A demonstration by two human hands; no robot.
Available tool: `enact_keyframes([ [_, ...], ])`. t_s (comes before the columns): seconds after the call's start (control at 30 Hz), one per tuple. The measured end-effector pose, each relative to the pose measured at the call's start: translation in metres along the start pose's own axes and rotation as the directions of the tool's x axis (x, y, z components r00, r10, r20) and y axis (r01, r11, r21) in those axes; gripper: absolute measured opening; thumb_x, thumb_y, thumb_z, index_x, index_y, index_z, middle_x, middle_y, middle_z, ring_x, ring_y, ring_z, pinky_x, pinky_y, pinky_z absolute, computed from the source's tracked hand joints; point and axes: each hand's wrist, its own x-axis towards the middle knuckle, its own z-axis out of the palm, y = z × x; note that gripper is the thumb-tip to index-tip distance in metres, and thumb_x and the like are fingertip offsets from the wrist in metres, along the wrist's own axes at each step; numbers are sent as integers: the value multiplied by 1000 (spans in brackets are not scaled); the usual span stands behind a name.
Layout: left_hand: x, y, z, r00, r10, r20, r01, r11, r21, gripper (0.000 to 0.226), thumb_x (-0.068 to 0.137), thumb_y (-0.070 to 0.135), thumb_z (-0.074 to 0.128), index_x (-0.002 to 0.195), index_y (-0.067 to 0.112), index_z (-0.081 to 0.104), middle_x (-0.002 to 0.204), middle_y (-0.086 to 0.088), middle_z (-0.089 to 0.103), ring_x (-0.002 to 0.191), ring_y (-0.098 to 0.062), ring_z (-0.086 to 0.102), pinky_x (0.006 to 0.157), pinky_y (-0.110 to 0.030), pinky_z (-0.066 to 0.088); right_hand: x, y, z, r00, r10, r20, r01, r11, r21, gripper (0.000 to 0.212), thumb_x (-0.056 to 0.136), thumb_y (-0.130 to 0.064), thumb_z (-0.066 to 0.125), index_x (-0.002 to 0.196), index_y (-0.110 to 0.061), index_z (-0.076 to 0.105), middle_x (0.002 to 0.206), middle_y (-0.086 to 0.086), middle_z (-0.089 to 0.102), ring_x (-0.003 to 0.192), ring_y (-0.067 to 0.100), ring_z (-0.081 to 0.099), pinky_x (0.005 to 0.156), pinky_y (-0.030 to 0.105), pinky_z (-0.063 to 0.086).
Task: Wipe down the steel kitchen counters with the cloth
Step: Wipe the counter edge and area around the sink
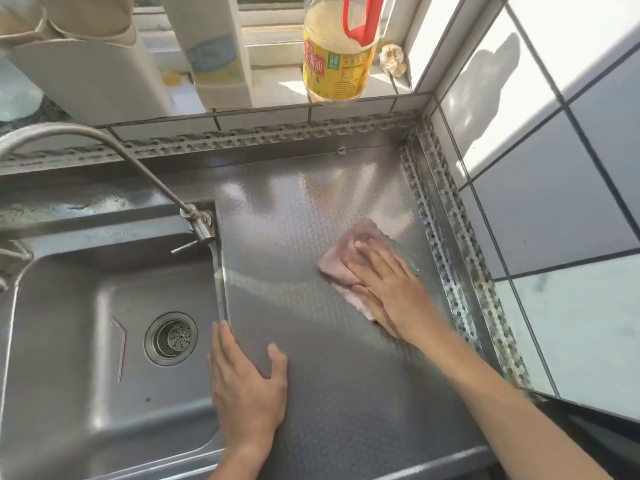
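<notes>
A person's right hand (pixel 388 275) presses a pink cloth (pixel 349 258) flat against the steel table (pixel 304 209), fingers (pixel 367 247) straight and spread over the fabric, near the table's right edge and about midway along it. The left hand (pixel 247 386) rests open on the table's left edge, where it meets the sink (pixel 86 341), fingers straight and holding nothing.

The cloth sits just beside the perforated trim (pixel 446 244) that lines the right edge. A wide sweep could likely snag the fabric on that trim or jam it into the far right corner, leaving the strip unwiped. The cloth looks bunched under the palm, so it may slide out from under flat fingers on a fast stroke. The left hand covers part of the table, and that patch would probably be missed unless it moves. A push toward the left edge could drag the cloth into the sink or against the tap (pixel 197 223).
</notes>
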Motion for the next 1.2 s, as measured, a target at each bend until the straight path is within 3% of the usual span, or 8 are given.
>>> enact_keyframes([
  [0.2, 1, -2, 2, 1000, 21, -3, -21, 1000, 0, 91, 89, 55, 41, 159, 2, 20, 165, -22, 31, 151, -39, 34, 122, -55, 34, 76, 12, -11, 895, 435, -101, -432, 900, 57, 57, 109, -46, 22, 163, -30, 12, 173, 8, 1, 159, 29, -7, 129, 52, -1],
  [0.4, 1, -5, 2, 999, 33, -10, -33, 999, -20, 88, 91, 53, 44, 159, 3, 20, 164, -23, 32, 150, -40, 35, 122, -54, 34, 67, -73, 19, 980, 194, -28, -194, 981, 20, 56, 109, -45, 31, 162, -32, 21, 173, 5, 1, 159, 25, -8, 127, 46, -9],
  [0.63, 2, -21, -5, 994, 100, 53, -91, 985, -146, 82, 101, 43, 58, 162, 4, 20, 170, -17, 22, 159, -31, 21, 130, -46, 17, -109, -80, 42, 997, -75, 8, 75, 996, -38, 55, 103, -46, 41, 152, -24, 48, 164, 9, 37, 154, 31, 30, 125, 50, 25],
  [0.73, -12, -48, -20, 964, 244, 111, -238, 969, -61, 77, 103, 48, 49, 162, 8, 21, 173, -10, 19, 161, -22, 15, 132, -40, 4, -157, -38, 34, 997, -48, 64, 54, 993, -108, 59, 104, -49, 37, 159, -26, 36, 168, 5, 27, 157, 27, 20, 126, 50, 23],
  [0.83, -46, -83, -35, 907, 392, 153, -400, 916, 24, 73, 102, 53, 38, 162, 15, 24, 172, -2, 22, 161, -12, 14, 132, -32, -3, -159, -15, 29, 983, 175, 52, -169, 980, -107, 62, 106, -51, 28, 163, -29, 18, 172, 2, 13, 160, 21, 3, 129, 46, 10],
  [1.0, -67, -100, -37, 891, 443, 101, -454, 876, 162, 58, 105, 41, 36, 154, 11, 41, 167, -3, 37, 159, -14, 24, 132, -48, 8, -114, -68, 48, 901, 430, -54, -429, 903, 31, 61, 109, -50, 19, 164, -26, 12, 173, 8, 2, 159, 28, -7, 128, 53, 0],
  [1.1, -66, -102, -34, 894, 442, 76, -449, 880, 154, 56, 105, 41, 37, 152, 13, 42, 167, -2, 38, 158, -14, 26, 132, -48, 11, -101, -123, 60, 941, 314, -124, -309, 949, 63, 60, 108, -46, 35, 161, -25, 16, 171, 14, 15, 158, 35, 8, 127, 56, 11],
  [1.2, -65, -104, -33, 891, 450, 64, -454, 879, 148, 56, 104, 41, 38, 153, 14, 41, 166, -2, 38, 158, -14, 27, 131, -48, 13, -116, -161, 79, 991, 111, -79, -108, 993, 45, 61, 107, -48, 37, 163, -27, 21, 172, 11, 9, 159, 32, 2, 126, 55, 12],
])
